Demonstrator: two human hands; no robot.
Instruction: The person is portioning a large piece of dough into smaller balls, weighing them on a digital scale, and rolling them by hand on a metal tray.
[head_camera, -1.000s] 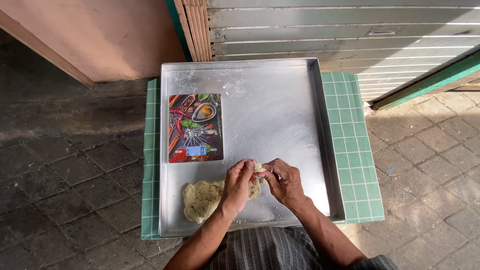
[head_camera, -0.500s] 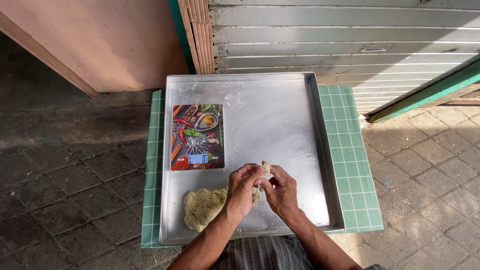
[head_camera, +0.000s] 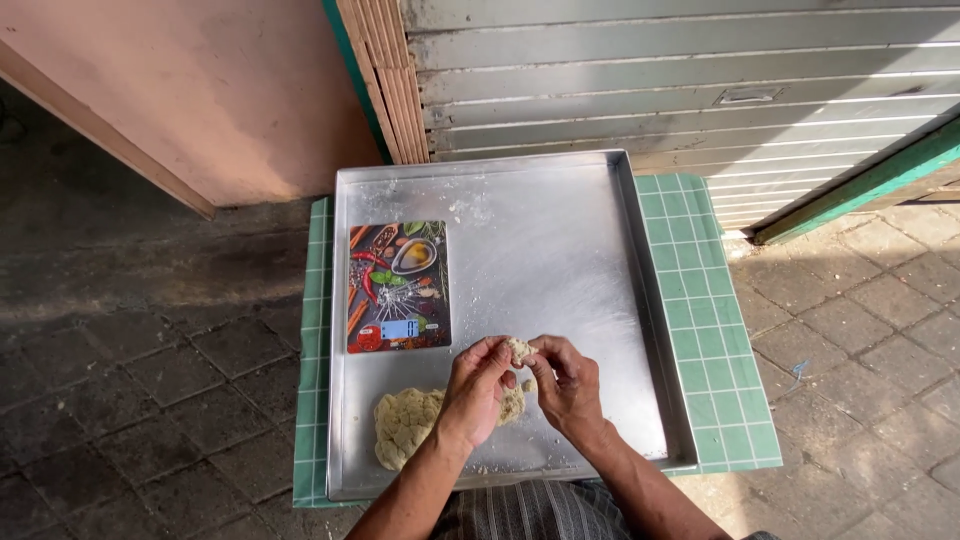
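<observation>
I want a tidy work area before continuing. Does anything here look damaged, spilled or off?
Yes. The kitchen scale on the metal tray shows star-shaped cracks in its picture-printed top, near the small display. Flour dust and crumbs also speckle the tray by the dough lump.

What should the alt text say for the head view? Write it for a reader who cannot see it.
Seen from above, a person's left hand and right hand pinch a small piece of dough over a metal tray. A larger dough lump and a flat kitchen scale lie on the tray, on a green checked cloth.
</observation>
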